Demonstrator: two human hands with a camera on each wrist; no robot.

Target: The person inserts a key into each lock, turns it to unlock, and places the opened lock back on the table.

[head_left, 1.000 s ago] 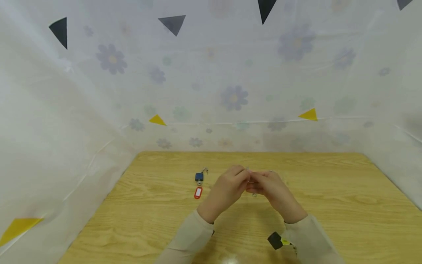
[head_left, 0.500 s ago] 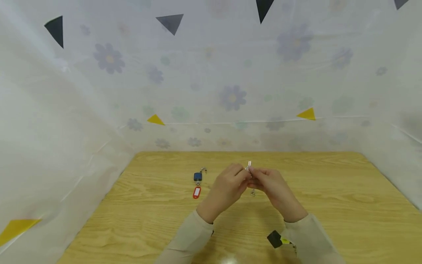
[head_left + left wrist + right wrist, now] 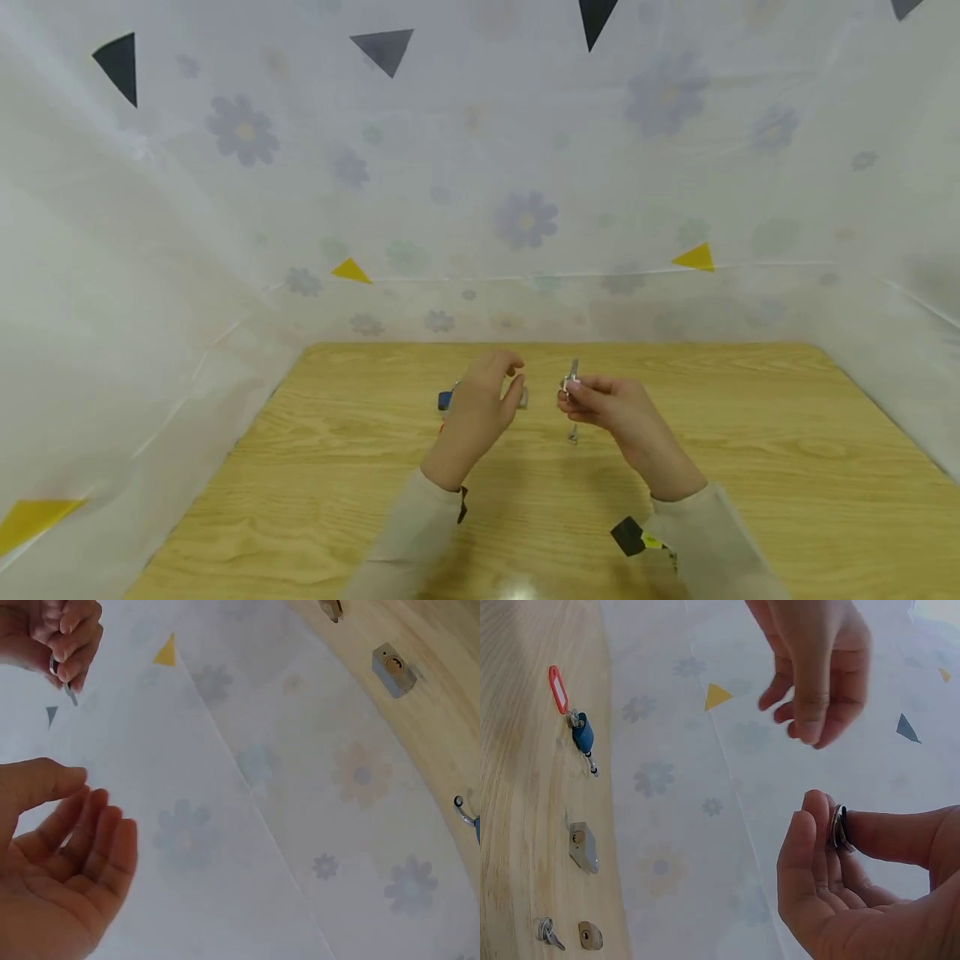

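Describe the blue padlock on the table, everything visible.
The padlock has a small blue body and a silver metal shackle that looks swung open. It lies flat on the wooden table, near the far left. A red tag on a small ring sits at its keyhole end. In the head view the left hand partly hides it; nothing grips it.

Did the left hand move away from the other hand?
Yes. The left hand let go and slid left across the table, now covering part of the blue padlock. The right hand stays put, pinching the key.
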